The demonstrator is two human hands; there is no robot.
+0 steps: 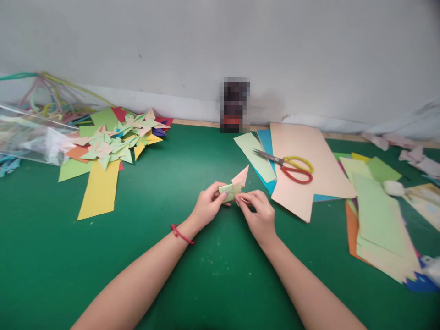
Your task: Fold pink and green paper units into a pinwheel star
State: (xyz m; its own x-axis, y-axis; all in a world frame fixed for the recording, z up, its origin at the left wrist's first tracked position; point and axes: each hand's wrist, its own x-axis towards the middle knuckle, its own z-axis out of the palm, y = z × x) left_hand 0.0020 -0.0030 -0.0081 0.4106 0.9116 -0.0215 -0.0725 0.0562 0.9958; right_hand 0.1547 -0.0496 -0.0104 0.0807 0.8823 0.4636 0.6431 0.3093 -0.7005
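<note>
"If you start with the biggest thing, what is there?"

"A pale grey wall (pixel 154 50) right across the back, with a few dark scuffs. Against it runs the bench (pixel 137 275), its top a flat, deep green."

"And what lies on that green?"

"Off to the left, a clear plastic bag (pixel 34 149) near some coloured strands (pixel 51 109), then a heap of folded paper stars (pixel 110 144) with a yellow sheet (pixel 98 195) poking out towards the near side. Right of the middle, peach sheets (pixel 323 174) overlap blue ones; farther right sits a pile of pale green paper (pixel 380 215). By the wall stands a dark object (pixel 234 103), blurred into squares; I can't tell what it is."

"Anything smaller?"

"Scissors (pixel 277 160), one handle yellow, one red, lying across the sheets, blades to the left."

"And the hands?"

"Both on one folded paper piece (pixel 237 187), out over the middle of the bench, its peach point tilting up. The left hand (pixel 209 202) grips the green end under its thumb; the right hand (pixel 259 213) pinches the lower edge with its fingertips."

"Smallest of all?"

"A red bracelet (pixel 182 234) on the left wrist, and pale specks (pixel 216 273) scattered over the green."
</note>
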